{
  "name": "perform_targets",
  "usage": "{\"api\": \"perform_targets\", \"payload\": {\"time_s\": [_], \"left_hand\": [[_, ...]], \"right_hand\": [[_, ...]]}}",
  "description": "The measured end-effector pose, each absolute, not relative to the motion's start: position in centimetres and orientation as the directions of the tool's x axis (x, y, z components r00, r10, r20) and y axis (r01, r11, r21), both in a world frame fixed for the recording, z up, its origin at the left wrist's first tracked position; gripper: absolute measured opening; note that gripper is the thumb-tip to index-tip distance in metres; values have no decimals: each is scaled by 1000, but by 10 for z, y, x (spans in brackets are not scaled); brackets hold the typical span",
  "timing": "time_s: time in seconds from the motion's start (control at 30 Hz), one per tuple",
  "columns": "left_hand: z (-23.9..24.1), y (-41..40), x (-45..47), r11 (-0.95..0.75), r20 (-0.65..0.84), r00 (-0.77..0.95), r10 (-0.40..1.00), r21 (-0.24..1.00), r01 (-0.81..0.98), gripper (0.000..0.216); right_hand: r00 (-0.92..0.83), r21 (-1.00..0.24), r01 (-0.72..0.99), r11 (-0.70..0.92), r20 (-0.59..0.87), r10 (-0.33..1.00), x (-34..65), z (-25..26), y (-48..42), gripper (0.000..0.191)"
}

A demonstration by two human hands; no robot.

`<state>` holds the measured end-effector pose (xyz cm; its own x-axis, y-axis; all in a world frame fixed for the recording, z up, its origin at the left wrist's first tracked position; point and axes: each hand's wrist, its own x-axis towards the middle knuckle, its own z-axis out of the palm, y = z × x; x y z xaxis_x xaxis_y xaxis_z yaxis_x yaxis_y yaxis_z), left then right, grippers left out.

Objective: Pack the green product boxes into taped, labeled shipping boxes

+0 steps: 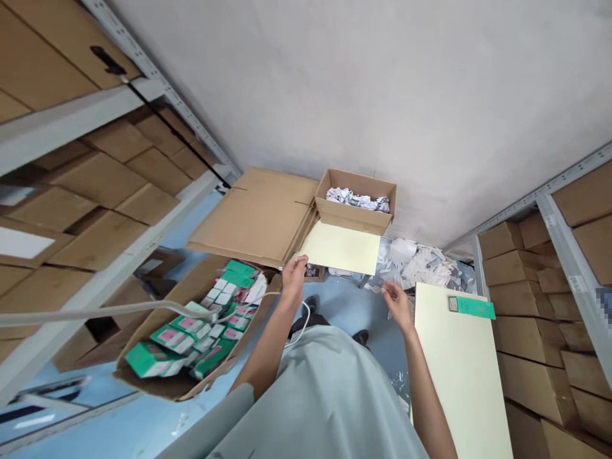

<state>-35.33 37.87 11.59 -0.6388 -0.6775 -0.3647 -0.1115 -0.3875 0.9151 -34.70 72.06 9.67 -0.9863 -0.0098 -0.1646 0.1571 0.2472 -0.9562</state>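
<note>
My left hand is closed at the near left corner of a pale yellow board. Whether its curled fingers grip that board or something small is hidden. To the right, my right hand hangs in the air with loosely bent fingers, holding nothing that I can see. It is just off the board's near right corner. On another pale yellow surface, further right, lies a green box. A white cable passes close to my left wrist.
An open carton of green and white boxes stands at left. Behind the board are a carton with crumpled paper and a flat cardboard piece. Torn paper lies near the wall. Shelves of brown boxes flank both sides.
</note>
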Motion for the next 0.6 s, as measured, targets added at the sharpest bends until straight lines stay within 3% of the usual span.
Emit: {"api": "perform_targets", "payload": {"time_s": [0.33,0.4,0.6], "left_hand": [[67,201,-345,-595,-529,-454,-717,803,6,17],[54,167,-344,-641,-578,-421,-699,768,9,14],[18,109,-355,-768,-711,-390,-585,641,-18,43]], "right_hand": [[-872,-935,66,349,-224,-436,-407,93,477,41],[-840,-925,69,375,-256,-479,-415,81,429,39],[-795,-860,79,504,-360,-489,-420,43,328,42]]}}
